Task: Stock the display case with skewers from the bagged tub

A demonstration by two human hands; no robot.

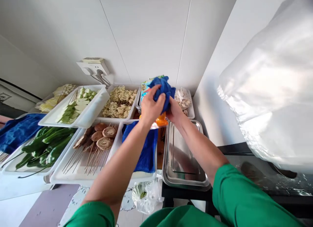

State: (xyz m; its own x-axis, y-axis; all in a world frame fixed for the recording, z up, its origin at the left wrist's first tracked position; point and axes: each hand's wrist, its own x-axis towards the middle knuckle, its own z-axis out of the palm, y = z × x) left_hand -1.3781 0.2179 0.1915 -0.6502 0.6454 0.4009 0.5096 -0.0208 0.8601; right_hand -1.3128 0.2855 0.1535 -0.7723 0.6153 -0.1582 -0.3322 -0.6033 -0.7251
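A: What is found at the left?
B: Peppers are held in a tray, with a loose cloth lying to their left. Behind them, a tray of sliced vegetables is set.
A: And to the peppers' right?
B: Skewered mushrooms are laid in the next tray; behind these, cauliflower is contained in another. A spread cloth is laid in the tray right of the mushrooms.
A: Farther right?
B: A flat pan is placed there, with bagged food behind it.
A: And in the middle?
B: A bunched cloth is held in the left hand, in front of a packet; the right hand is placed at its right.
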